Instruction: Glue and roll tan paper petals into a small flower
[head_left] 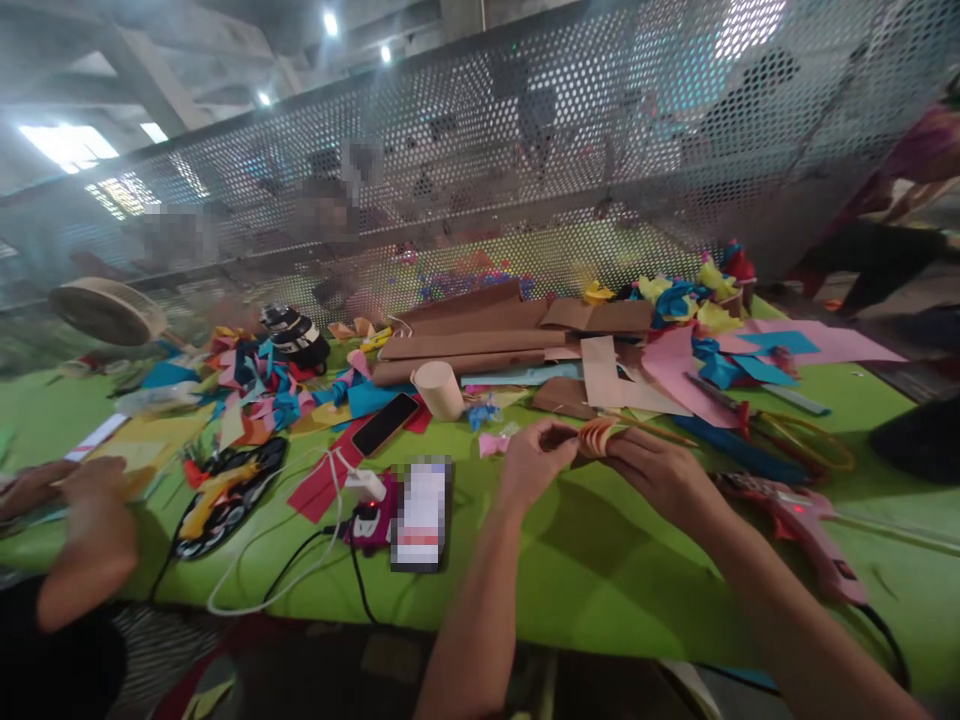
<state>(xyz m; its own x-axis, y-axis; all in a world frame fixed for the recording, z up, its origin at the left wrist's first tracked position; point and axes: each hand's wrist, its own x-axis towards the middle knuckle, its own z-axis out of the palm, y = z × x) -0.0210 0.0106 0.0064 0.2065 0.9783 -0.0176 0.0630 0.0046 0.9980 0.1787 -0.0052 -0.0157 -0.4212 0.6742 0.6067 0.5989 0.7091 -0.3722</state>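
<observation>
The left hand (pixel 536 462) and right hand (pixel 660 472) pinch a striped orange-and-white piece (pixel 598 437) between their fingertips, its long axis running roughly hand to hand (its front end I cannot tell).

Small curved piece (pixel 598 438) with orange and whitish stripes, aloft between fingers (pixel 631 447).

Ceiling lamps (pixel 331 23) and a window (pixel 67 147) glare hazily upper left. Beneath my hands (pixel 654 475), soft shadow dims the worktop (pixel 555 610). The edges smear and stretch.
</observation>
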